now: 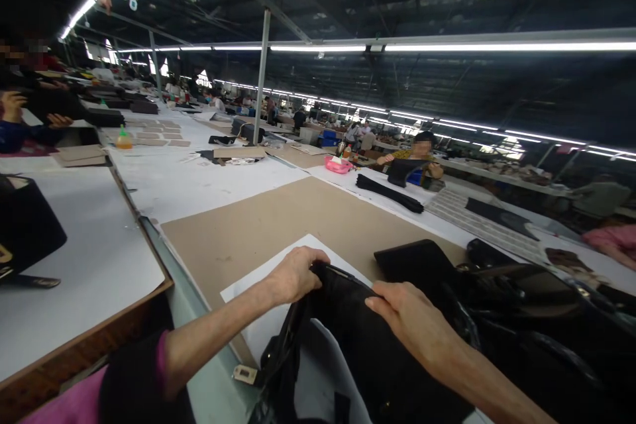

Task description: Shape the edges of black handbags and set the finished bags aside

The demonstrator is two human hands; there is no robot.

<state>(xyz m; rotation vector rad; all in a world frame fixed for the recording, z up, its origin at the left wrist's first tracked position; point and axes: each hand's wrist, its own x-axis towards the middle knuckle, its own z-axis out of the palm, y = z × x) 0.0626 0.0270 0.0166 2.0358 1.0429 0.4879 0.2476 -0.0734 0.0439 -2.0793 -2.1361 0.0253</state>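
A black bag (pixel 358 324) stands open at the table's near edge, with pale material showing inside it and a small tan tag (pixel 245 374) hanging at its left side. My left hand (pixel 299 273) is closed on the far left end of its upper rim. Further right along the same rim, my right hand (pixel 405 311) pinches the edge between thumb and fingers. Under the bag lies a white sheet (pixel 268 291) on a brown board (pixel 258 225). More black bags (pixel 527 291) are heaped right of my right hand.
Another black bag (pixel 30 228) rests on the left white table (pixel 89 265). Black strips (pixel 390 193) and a pink basket (pixel 338 164) lie beyond the board. A person (pixel 415 162) across the table handles black material; another person's hands (pixel 59 120) show at far left.
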